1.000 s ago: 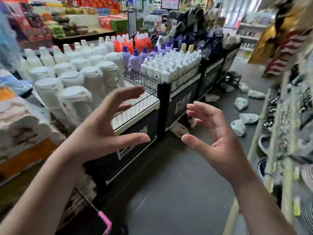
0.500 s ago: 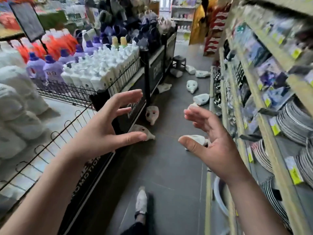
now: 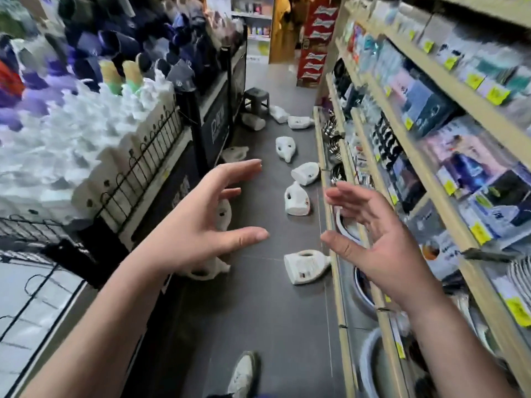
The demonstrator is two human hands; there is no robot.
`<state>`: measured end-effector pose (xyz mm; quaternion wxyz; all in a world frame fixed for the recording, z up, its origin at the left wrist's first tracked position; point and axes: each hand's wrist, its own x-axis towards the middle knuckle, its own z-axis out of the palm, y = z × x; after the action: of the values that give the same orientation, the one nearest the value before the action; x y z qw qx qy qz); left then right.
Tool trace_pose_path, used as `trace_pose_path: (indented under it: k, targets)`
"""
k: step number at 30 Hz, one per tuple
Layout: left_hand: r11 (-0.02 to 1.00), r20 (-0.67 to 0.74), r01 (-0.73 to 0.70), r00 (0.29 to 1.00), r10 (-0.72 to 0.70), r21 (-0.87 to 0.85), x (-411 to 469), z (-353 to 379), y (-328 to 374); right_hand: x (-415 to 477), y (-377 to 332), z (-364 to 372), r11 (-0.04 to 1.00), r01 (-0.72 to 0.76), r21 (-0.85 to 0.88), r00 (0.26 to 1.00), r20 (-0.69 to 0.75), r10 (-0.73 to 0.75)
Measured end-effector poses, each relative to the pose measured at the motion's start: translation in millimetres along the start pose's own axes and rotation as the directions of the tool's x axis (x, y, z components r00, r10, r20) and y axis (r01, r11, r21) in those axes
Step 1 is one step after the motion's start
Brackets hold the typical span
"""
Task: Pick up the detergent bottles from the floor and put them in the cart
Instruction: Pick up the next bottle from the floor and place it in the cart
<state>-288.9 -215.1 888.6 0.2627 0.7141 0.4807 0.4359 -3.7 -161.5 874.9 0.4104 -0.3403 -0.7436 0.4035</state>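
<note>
Several white detergent bottles lie scattered on the dark aisle floor. The nearest bottle (image 3: 305,267) lies on its side between my hands, lower down. Another bottle (image 3: 206,270) is partly hidden under my left hand (image 3: 201,222). A third bottle (image 3: 296,200) lies further up the aisle, with more bottles (image 3: 286,148) beyond it. My left hand is spread open above the floor, holding nothing. My right hand (image 3: 382,239) is also open and empty, near the shelf edge. No cart shows in this view.
A wire display bin (image 3: 138,170) of white bottles runs along the left. Wooden shelves (image 3: 370,116) with packaged goods and bowls line the right. A small stool (image 3: 255,100) stands far up the aisle. My white shoe (image 3: 244,374) is at the bottom.
The view has swung right and down the aisle, so the floor bottles now lie closer and between my hands. Both hands stay open and empty.
</note>
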Motion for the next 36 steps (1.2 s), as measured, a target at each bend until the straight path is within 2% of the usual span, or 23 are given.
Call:
trace_pose_path:
  k: [4,10,16,26,31,36]
  targets:
    - [0.997,0.052,-0.001,0.999,0.005,-0.073,69.7,1.4,-47.7,50.6,21.2,-12.2,0.994,-0.071,0.078,0.996,-0.056,0.075]
    - [0.991,0.149,0.010,0.989,0.009,-0.131,153.5,33.6,-92.9,92.7,61.3,-44.8,0.989,-0.139,0.057,0.980,-0.133,0.146]
    - [0.992,0.204,0.030,0.979,-0.006,-0.119,238.6,73.6,-118.8,136.9,124.3,-99.0,0.981,-0.185,0.062,0.967,-0.168,0.193]
    - [0.972,0.241,0.193,0.958,-0.157,-0.135,366.1,149.9,-199.1,235.1,257.0,-160.5,0.930,-0.346,0.122,0.923,-0.133,0.361]
    - [0.943,0.288,0.299,0.925,-0.248,-0.146,391.7,200.2,-291.0,248.4,359.3,-147.5,0.877,-0.437,0.197,0.861,-0.189,0.472]
    - [0.897,0.362,0.432,0.854,-0.372,-0.097,375.9,280.0,-437.7,223.7,520.7,-102.7,0.777,-0.596,0.201,0.752,-0.197,0.629]
